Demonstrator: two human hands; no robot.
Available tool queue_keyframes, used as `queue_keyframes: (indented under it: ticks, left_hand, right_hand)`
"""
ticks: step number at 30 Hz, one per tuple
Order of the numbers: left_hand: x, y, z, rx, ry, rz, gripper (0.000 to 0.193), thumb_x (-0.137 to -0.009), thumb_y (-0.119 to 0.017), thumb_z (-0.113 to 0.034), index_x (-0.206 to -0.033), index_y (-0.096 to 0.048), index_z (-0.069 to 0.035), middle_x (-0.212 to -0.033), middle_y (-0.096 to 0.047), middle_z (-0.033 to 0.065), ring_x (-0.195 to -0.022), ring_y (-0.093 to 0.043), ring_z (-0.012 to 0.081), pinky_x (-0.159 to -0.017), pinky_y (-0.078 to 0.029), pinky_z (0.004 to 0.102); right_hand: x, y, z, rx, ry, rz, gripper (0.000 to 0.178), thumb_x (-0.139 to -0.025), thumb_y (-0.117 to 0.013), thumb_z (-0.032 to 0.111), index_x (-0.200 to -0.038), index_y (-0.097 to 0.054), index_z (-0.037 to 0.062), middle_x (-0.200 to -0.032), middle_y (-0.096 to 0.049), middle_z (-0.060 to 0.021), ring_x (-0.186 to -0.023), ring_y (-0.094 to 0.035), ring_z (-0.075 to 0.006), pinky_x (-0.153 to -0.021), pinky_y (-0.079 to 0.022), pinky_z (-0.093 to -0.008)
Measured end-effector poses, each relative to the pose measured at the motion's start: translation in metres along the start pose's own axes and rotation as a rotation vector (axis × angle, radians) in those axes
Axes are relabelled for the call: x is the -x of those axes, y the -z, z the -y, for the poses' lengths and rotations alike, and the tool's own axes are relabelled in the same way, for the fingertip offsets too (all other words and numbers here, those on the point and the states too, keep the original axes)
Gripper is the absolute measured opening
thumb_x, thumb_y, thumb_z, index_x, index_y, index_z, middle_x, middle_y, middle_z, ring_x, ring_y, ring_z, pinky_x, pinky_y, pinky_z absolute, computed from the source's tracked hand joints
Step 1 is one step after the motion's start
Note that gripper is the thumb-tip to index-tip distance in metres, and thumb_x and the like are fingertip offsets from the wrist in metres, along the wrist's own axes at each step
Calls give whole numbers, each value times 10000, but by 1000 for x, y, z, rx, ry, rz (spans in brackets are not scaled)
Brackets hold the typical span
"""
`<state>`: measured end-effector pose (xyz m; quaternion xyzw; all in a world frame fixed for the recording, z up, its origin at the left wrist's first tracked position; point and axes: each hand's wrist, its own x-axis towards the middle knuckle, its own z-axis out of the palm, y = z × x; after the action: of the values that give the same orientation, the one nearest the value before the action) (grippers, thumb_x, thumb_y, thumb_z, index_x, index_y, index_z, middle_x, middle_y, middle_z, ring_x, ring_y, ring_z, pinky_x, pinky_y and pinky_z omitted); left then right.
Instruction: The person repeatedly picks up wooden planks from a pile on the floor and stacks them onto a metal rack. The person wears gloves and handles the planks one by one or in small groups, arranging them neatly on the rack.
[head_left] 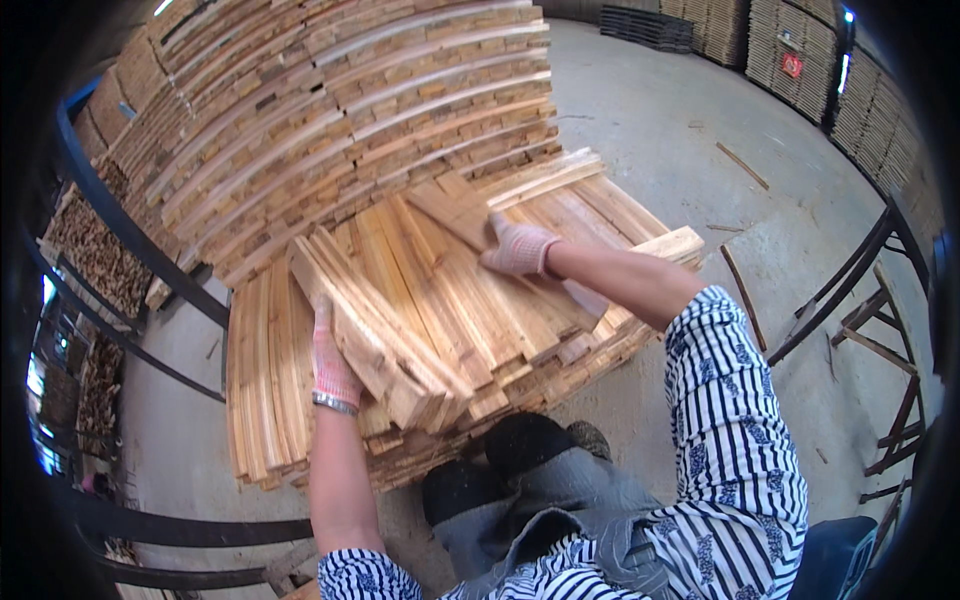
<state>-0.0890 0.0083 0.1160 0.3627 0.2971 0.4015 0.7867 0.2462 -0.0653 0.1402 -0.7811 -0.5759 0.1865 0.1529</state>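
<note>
My left hand (336, 362), in a pinkish knit glove, holds the outer side of a small bundle of wooden slats (385, 335) lying slanted on the stack. Its fingertips are partly hidden by the slats. My right hand (522, 248), in a similar glove, is closed on a wooden board (450, 212) that lies askew over the others, its fingers at the board's edge. Beneath both hands, a low stack of pale boards (262, 375) spreads out side by side. A thicker strip (545, 178) lies across the boards' far right end.
A tall wall of stacked boards (370, 110) rises right behind the low stack. Dark curved metal bars (140, 235) stand at the left, and a dark metal frame (845, 285) at the right. Loose sticks (742, 165) lie on the concrete floor (640, 110). More board piles (795, 60) stand far right.
</note>
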Motion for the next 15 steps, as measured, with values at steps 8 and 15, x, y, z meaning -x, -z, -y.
queue_keyframes:
  ticks: [8, 15]
  left_hand:
    - [5, -4, -1, 36, -5, -4, 722, -934, -585, -572, -1445, -482, -72, -1372, -580, 155, -1209, -596, 314, -1030, -504, 450]
    - [18, -19, -4, -90, 87, -73, 791, -840, -630, -675, -1365, -555, -87, -1250, -650, 146, -1113, -637, 311, -957, -535, 467]
  right_hand:
    - [-11, 33, -75, -29, -19, -175, 710, -841, -643, 388, -1417, -437, 29, -1228, -644, -273, -1132, -637, -390, -968, -493, -444]
    - [-5, -12, -53, -20, -72, -57, 813, -901, -499, 684, -1406, -478, 46, -1449, -478, -260, -1327, -475, -401, -1096, -382, -485]
